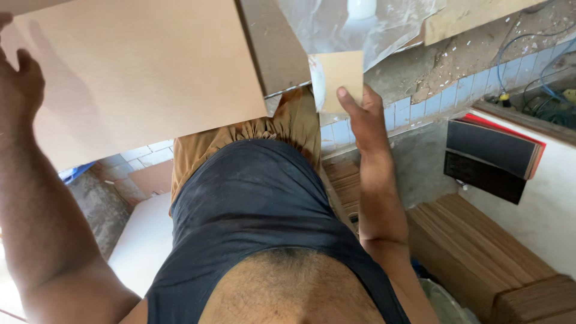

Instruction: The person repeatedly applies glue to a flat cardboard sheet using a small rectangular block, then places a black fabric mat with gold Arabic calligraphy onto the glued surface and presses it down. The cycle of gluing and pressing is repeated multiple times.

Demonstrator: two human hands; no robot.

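Note:
A large flat sheet of tan cardboard (138, 72) fills the upper left of the head view, held up in front of my body. My left hand (21, 90) grips its left edge, thumb on the near face. A grey-brown flap (273, 45) folds off the sheet's right side. My right hand (360, 117) holds a small tan cardboard flap (339, 75) at the sheet's lower right corner, thumb pressed on its face. Below the sheet I see my dark sleeveless top and tan trousers.
Stacks of flat brown cardboard (480, 252) lie at the lower right. A pile of dark sheets with a red edge (492, 153) rests on a white surface. Crumpled clear plastic film (360, 30) lies on the dusty floor. Blue cables (540, 72) at upper right.

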